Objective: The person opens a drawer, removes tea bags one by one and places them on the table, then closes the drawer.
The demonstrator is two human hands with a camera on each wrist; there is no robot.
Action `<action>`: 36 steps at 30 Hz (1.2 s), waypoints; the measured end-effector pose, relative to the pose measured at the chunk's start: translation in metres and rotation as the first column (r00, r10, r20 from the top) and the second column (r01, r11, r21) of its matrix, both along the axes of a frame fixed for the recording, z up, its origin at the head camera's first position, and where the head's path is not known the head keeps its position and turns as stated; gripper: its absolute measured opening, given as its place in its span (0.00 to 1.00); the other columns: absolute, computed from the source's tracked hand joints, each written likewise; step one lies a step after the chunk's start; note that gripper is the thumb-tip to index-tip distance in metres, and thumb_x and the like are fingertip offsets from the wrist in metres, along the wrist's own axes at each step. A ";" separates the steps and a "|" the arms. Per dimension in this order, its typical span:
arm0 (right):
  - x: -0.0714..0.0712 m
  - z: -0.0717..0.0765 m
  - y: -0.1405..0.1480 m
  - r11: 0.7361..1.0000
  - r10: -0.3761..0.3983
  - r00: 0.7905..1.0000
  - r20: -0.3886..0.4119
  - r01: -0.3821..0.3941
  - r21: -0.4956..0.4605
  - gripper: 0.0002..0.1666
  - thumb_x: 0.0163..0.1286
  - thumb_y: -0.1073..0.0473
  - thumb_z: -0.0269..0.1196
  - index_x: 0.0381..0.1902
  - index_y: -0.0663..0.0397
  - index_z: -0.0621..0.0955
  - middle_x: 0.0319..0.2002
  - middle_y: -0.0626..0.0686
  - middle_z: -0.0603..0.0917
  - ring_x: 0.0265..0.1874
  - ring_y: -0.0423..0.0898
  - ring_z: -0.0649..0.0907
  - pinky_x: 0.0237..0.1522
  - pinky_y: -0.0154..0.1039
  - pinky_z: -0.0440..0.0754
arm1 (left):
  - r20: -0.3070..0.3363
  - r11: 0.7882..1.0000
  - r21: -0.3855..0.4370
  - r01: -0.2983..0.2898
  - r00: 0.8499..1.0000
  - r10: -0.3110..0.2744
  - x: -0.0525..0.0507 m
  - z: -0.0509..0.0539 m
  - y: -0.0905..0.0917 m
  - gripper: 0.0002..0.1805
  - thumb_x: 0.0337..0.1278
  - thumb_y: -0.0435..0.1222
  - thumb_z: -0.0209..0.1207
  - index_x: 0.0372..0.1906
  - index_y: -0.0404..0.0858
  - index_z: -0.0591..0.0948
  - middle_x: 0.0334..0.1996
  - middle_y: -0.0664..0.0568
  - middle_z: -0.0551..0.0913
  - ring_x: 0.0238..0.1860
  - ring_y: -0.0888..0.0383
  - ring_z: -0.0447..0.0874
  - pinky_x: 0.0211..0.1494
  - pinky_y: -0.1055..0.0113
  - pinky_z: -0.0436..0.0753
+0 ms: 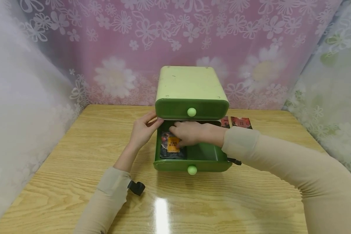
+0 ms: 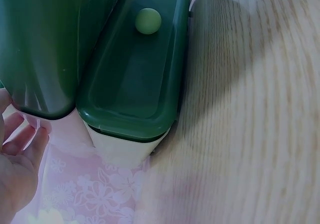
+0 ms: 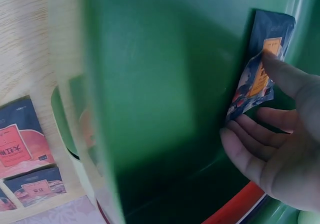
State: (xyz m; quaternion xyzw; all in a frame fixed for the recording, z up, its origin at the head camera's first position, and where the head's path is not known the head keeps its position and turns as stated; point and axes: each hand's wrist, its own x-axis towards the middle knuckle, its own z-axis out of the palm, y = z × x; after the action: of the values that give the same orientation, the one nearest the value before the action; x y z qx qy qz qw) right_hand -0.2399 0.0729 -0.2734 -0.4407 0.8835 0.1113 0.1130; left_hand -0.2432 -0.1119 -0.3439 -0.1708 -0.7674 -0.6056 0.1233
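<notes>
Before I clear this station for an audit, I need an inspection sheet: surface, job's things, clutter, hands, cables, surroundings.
Surface: wood-grain table, bright glare toward the front.
Job's things: cream-and-green cabinet; top drawer shut; open drawer below it, with a dark, orange-labelled packet inside.
Clutter: loose packets on the table, right of the cabinet.
Hands: left hand at the cabinet's left side; right hand inside the open drawer, touching the packet there.
Cables: nothing seen.
Surroundings: pink floral cloth behind, pale cloth at both sides.
</notes>
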 end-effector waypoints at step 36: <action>0.003 -0.001 0.022 0.953 0.057 0.975 0.216 0.011 -0.302 0.20 0.60 0.74 0.59 0.51 0.60 0.80 0.47 0.55 0.82 0.47 0.48 0.80 0.46 0.38 0.81 | -0.024 1.000 0.011 -0.004 1.000 0.004 0.000 0.000 0.001 0.20 0.58 0.40 0.61 0.55 0.39 0.79 0.55 0.51 0.77 0.58 0.59 0.72 0.56 0.66 0.77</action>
State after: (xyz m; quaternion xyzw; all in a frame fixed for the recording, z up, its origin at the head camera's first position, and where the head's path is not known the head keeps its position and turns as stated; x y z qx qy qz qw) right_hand -0.2374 0.0946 -0.2741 -0.4728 0.8667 -0.0732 0.1412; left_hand -0.2436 -0.1106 -0.3438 -0.1760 -0.7627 -0.6076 0.1348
